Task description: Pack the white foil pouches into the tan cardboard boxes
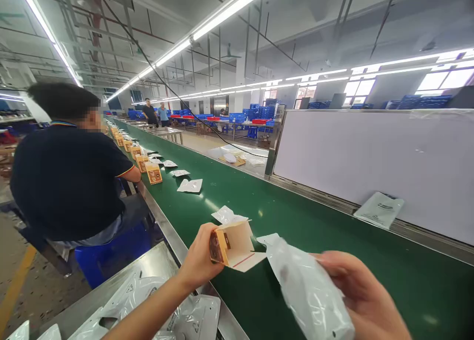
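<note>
The left hand (202,255) grips one open orange-and-brown cardboard box (237,243) over the green conveyor belt (281,209); the right hand (365,295) grips one glossy white plastic pouch (307,285) just beside it. One more white pouch (224,214) lies behind; farther boxes (153,173) overlap, uncountable. Left of the belt: one seated person (66,177), one pouch-laden metal tabletop (159,260).

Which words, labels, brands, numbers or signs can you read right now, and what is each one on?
No word, brand or number is legible.
Open box in the left hand: dark print, too small.
White pouch in the right hand: blurred, nothing readable.
Near pouches: small triangular marks, details unclear.
Pouch by the white panel: dark print, too small.
Standing boxes: print too small.
</note>
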### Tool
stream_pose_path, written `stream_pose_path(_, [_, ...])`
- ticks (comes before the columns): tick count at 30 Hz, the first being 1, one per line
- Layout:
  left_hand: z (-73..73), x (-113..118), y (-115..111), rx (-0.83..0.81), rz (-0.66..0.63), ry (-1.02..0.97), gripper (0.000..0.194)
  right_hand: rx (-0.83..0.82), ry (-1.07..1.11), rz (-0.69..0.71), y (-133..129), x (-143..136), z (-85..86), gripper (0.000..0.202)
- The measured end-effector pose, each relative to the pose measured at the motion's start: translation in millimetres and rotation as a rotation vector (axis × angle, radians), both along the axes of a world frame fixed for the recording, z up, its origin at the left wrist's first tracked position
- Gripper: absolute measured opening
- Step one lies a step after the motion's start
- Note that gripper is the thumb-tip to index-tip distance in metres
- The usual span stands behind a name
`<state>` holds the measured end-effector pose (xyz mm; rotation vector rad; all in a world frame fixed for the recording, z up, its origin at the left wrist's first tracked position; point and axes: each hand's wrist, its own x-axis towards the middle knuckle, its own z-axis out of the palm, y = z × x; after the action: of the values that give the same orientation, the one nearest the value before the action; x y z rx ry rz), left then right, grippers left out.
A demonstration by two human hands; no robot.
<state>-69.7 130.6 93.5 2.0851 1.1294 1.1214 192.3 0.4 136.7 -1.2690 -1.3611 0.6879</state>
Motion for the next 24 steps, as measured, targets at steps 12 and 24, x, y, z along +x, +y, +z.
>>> stream_pose_path(12, [-2.8,24.1,-51.6,0.467,0.06,0.231,0.059,-0.223,-0.428,0.174,27.8,-18.7,19.1,0.026])
stream_pose_path(24, [-12.3,42.7,-68.5,0.44,0.147,0.197,0.063,-0.334,-0.531,0.364,-7.7,-32.7,39.4,0.037])
